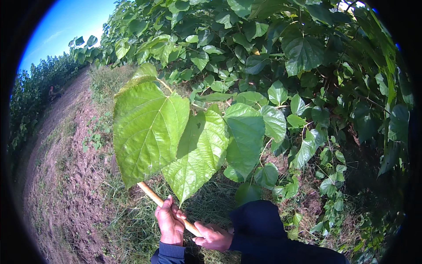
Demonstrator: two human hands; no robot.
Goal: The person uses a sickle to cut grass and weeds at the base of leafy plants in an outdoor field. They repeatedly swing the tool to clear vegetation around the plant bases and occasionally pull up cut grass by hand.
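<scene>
A pale wooden pole [149,192], probably a tool handle, slants from upper left to lower right. My left hand [170,220] is closed around it, with the thumb along its upper side. My right hand [215,235] grips the pole's near end, a little to the right. The far end is hidden behind a large heart-shaped leaf [148,132] with toothed edges. Beside it hangs a second bright green leaf [201,148], its tip just above my left hand. A third, darker leaf [244,135] hangs further right.
Dense leafy bushes [211,39], apparently mulberry, fill the top and right. Low branches [267,148] reach toward me. Grass [132,211] covers the ground near my hands. A bare soil strip [66,184] runs along the left, where a distant person [51,93] is near another plant row [39,79].
</scene>
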